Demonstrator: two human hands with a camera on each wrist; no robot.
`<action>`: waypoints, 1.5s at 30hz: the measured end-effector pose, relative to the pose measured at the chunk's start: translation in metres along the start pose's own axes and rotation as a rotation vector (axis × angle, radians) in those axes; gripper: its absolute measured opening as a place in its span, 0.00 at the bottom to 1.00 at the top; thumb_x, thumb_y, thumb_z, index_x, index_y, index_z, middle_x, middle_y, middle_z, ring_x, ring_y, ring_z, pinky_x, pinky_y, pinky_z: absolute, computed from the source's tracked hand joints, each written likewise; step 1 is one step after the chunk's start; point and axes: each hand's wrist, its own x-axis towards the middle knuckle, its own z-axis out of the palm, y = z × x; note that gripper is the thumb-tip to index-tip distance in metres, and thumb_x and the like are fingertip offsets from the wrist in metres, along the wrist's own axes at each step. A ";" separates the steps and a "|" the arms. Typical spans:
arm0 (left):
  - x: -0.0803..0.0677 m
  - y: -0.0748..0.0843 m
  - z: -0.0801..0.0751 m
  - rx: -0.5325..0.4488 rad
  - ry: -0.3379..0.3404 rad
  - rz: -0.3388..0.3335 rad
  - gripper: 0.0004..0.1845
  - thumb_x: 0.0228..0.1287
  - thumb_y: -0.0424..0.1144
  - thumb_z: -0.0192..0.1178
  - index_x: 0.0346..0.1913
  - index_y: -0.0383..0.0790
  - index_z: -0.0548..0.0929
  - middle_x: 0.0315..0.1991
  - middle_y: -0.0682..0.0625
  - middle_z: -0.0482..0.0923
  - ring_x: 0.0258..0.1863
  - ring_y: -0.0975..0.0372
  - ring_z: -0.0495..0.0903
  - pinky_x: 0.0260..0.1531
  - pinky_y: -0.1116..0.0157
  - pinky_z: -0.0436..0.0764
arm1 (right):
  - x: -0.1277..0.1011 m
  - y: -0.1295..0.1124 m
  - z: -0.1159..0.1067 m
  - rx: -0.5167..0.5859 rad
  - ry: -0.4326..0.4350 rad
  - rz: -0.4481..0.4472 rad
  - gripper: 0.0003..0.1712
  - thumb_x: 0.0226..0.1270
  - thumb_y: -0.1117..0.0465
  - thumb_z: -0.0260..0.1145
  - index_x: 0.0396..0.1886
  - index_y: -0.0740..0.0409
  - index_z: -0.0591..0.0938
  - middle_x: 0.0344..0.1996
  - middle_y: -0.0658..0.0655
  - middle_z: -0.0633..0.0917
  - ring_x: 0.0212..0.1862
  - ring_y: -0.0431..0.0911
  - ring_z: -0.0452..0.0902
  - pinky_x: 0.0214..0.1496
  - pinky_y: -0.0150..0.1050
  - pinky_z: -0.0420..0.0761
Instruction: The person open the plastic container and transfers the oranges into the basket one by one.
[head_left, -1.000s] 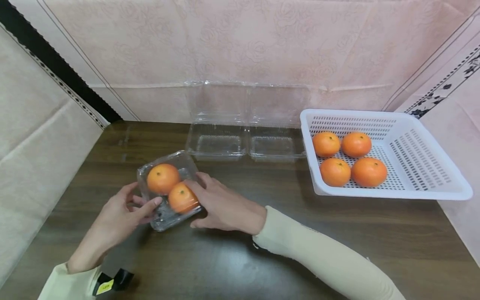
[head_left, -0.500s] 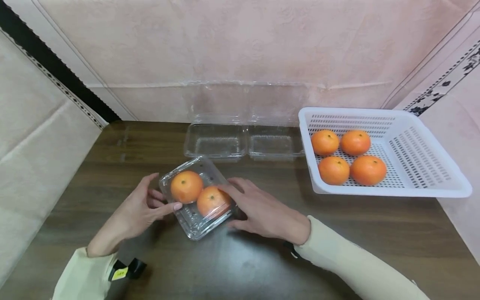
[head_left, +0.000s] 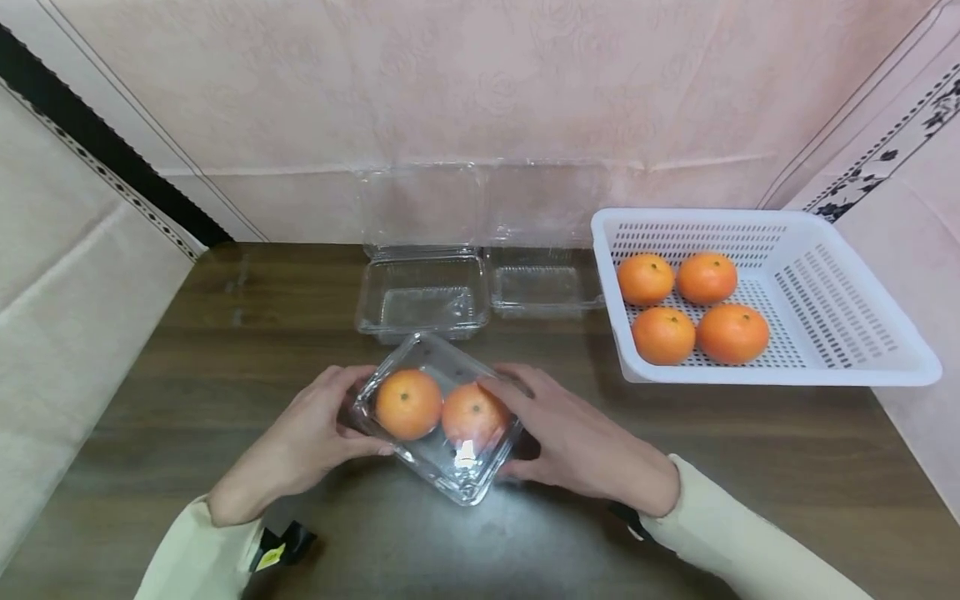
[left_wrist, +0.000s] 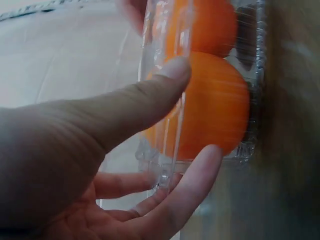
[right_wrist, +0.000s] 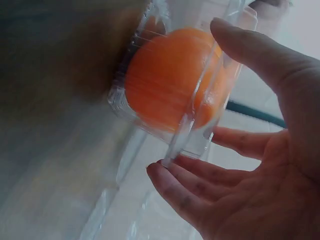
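Note:
A closed clear plastic clamshell box (head_left: 459, 477) holds two oranges (head_left: 408, 403) side by side, near the front middle of the dark wooden table (head_left: 750, 467). My left hand (head_left: 352, 427) grips its left end, with the thumb on the lid and the fingers underneath. My right hand (head_left: 523, 425) grips the right end the same way. The left wrist view shows my left hand (left_wrist: 192, 112) with its thumb across the lid seam over an orange (left_wrist: 220, 115). In the right wrist view my right hand (right_wrist: 187, 97) cups the box (right_wrist: 122, 95) around an orange (right_wrist: 160, 75).
Two empty open clamshell boxes (head_left: 422, 292) (head_left: 543, 282) stand at the back against the pink cloth wall. A white perforated basket (head_left: 780, 377) at the right holds several oranges (head_left: 663, 335). Cloth panels close in the left and right sides.
Both hands have carried the box of oranges to the right and nearer to me, turning it so that the oranges lie side by side. The basket and the empty boxes have stayed put.

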 end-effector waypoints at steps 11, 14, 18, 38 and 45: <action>0.014 0.028 0.037 0.260 0.171 0.106 0.34 0.47 0.51 0.82 0.54 0.36 0.82 0.44 0.47 0.83 0.39 0.58 0.80 0.38 0.60 0.84 | -0.027 0.019 -0.015 -0.024 0.081 0.181 0.44 0.60 0.59 0.79 0.75 0.51 0.70 0.70 0.59 0.68 0.61 0.50 0.74 0.55 0.44 0.88; 0.018 0.035 0.047 0.307 0.208 0.127 0.28 0.47 0.47 0.82 0.47 0.35 0.83 0.39 0.48 0.83 0.39 0.56 0.83 0.39 0.55 0.88 | -0.032 0.020 -0.016 0.061 0.100 0.261 0.41 0.62 0.63 0.76 0.74 0.54 0.71 0.68 0.59 0.69 0.55 0.50 0.80 0.52 0.42 0.90; 0.025 0.044 0.058 0.400 0.217 0.120 0.23 0.50 0.43 0.80 0.40 0.32 0.80 0.34 0.45 0.80 0.34 0.55 0.83 0.34 0.55 0.90 | -0.035 0.020 -0.016 0.100 0.137 0.312 0.37 0.65 0.62 0.72 0.73 0.55 0.73 0.69 0.59 0.71 0.54 0.49 0.80 0.53 0.45 0.90; 0.036 0.047 0.095 0.809 0.493 0.265 0.12 0.60 0.33 0.68 0.27 0.32 0.75 0.20 0.46 0.70 0.16 0.55 0.79 0.13 0.62 0.83 | -0.020 0.022 0.005 -0.037 0.303 0.343 0.53 0.48 0.53 0.85 0.73 0.64 0.71 0.67 0.69 0.72 0.62 0.60 0.71 0.61 0.57 0.85; 0.038 0.045 0.073 0.533 0.212 0.143 0.13 0.70 0.40 0.63 0.33 0.35 0.75 0.23 0.48 0.72 0.20 0.58 0.77 0.17 0.62 0.81 | -0.023 0.025 -0.003 -0.004 0.278 0.349 0.50 0.51 0.55 0.84 0.73 0.61 0.72 0.70 0.67 0.70 0.67 0.60 0.69 0.65 0.59 0.82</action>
